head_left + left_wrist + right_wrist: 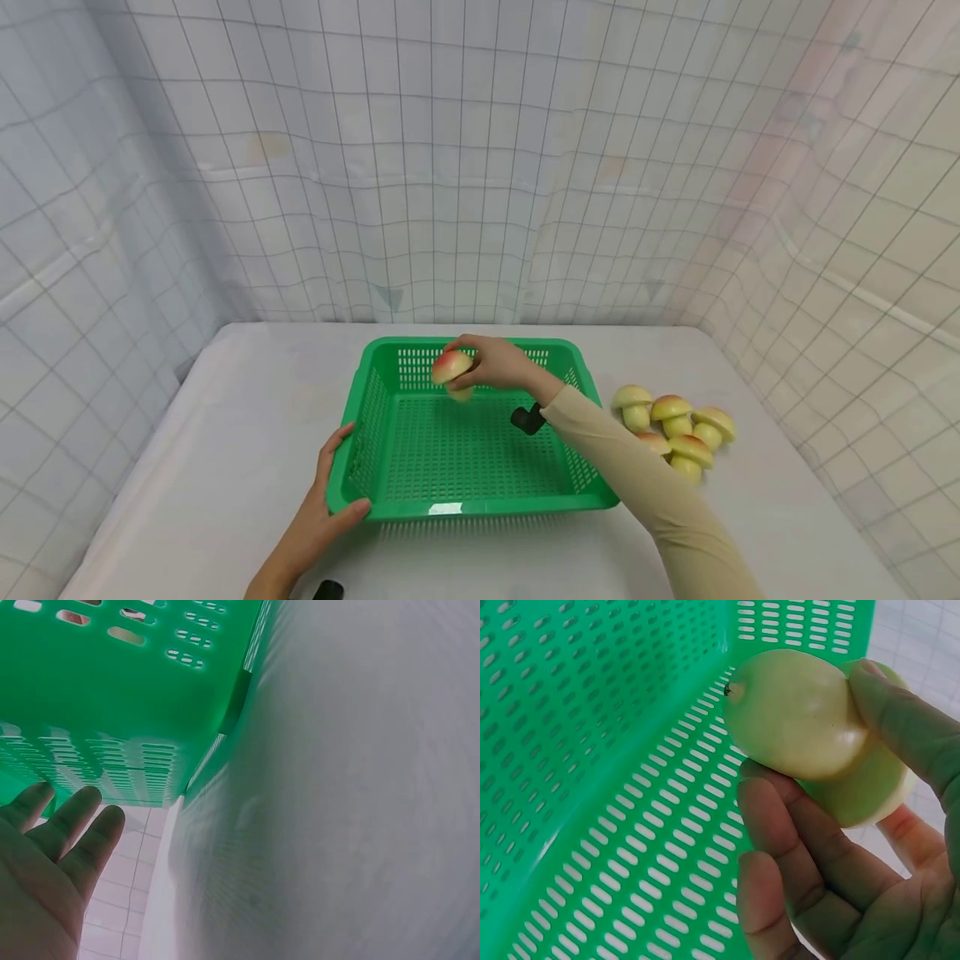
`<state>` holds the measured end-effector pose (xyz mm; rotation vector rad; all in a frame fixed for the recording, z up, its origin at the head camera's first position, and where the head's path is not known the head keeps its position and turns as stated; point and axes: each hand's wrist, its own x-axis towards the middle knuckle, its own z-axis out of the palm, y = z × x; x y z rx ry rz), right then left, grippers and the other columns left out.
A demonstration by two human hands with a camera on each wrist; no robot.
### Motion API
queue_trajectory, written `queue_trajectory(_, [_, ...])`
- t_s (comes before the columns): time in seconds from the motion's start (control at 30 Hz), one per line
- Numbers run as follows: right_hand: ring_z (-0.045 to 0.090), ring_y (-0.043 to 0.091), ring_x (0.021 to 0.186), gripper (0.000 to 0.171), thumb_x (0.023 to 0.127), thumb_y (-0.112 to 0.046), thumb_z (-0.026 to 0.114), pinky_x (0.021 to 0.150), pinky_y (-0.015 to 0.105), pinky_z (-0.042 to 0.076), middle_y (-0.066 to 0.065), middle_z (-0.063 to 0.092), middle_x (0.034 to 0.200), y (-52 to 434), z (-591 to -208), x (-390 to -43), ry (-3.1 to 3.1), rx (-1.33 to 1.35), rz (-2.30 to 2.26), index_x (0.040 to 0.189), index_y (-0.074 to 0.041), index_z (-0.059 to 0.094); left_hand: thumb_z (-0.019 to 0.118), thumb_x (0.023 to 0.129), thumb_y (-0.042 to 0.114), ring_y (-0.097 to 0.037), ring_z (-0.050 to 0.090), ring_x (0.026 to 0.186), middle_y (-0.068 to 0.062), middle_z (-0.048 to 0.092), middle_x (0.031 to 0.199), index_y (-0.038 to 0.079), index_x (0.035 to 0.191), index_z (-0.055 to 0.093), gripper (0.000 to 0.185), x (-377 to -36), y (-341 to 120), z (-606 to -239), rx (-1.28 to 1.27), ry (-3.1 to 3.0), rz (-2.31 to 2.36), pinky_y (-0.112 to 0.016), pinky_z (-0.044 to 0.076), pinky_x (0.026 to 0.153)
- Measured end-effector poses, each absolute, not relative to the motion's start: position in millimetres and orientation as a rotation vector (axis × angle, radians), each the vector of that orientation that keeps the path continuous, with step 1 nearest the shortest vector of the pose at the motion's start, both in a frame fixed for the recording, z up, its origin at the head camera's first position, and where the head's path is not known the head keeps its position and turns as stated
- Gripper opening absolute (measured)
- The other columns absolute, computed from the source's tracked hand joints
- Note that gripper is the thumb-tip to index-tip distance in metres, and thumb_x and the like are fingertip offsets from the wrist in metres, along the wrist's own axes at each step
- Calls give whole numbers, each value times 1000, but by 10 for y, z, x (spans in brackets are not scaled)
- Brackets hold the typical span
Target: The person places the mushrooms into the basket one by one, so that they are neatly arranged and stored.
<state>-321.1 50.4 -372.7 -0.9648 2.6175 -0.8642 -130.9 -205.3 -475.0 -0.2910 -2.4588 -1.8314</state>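
My right hand (497, 363) grips a toy mushroom (452, 367) with a red-and-yellow cap, above the back part of a green plastic basket (487, 505). In the right wrist view, thumb and fingers close around the mushroom (795, 712), its pale rounded stem facing the camera. At the basket's near left corner is my left hand (318, 508), thumb by the front rim and fingers along the left side. The left wrist view shows this hand's fingers (94, 844) fairly straight beside the basket's slotted wall (112, 690); its thumb is hidden there.
Several more toy mushrooms (678, 425) lie grouped on the white-covered table (225, 467), right of the basket and beside my right sleeve (637, 475). White grid-patterned curtains (480, 167) hang behind the table and along both sides.
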Motion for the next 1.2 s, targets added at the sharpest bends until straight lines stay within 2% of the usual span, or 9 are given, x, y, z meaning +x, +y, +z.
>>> queue_trajectory(0.17, [61, 14, 84, 57, 78, -31, 79, 70, 32, 46, 0, 64, 106, 382, -3774, -3260, 2580, -990, -855, 130, -22, 56, 59, 87, 15, -39, 17, 133, -14, 1, 153, 34, 151, 4, 87, -1307, -2039, -4739, -310, -2444, -1831, -60, 29, 91])
queue_trajectory(0.37, [60, 12, 84, 59, 78, -34, 78, 70, 30, 45, -1, 63, 107, 263, -3868, -3310, 2581, -1008, -794, 131, -21, 56, 59, 88, 15, -39, 18, 133, -15, 0, 153, 35, 151, 3, 86, -1310, -2035, -4737, -294, -2455, -1842, -58, 31, 91])
queue_trajectory(0.57, [58, 12, 85, 59, 79, -36, 77, 71, 31, 44, -1, 62, 111, 176, -3968, -3312, 2606, -981, -685, 132, -25, 56, 59, 87, 15, -41, 22, 131, -16, 2, 153, 35, 150, 4, 86, -1308, -2035, -4742, -276, -2459, -1853, -55, 35, 89])
queue_trajectory(1.03, [55, 17, 102, 56, 79, -38, 77, 80, 32, 42, -1, 60, 120, 33, -4067, -3272, 2665, -999, -555, 130, -25, 58, 57, 88, 15, -39, 22, 131, -16, 2, 152, 35, 151, 3, 85, -1305, -2054, -4741, -301, -2457, -1842, -55, 33, 90])
queue_trajectory(1.2, [56, 18, 103, 57, 79, -38, 76, 80, 33, 42, 0, 59, 122, 5, -4091, -3263, 2664, -984, -521, 131, -26, 57, 57, 89, 15, -40, 24, 130, -17, 2, 153, 33, 151, 4, 84, -1299, -2047, -4720, -326, -2446, -1858, -49, 37, 89])
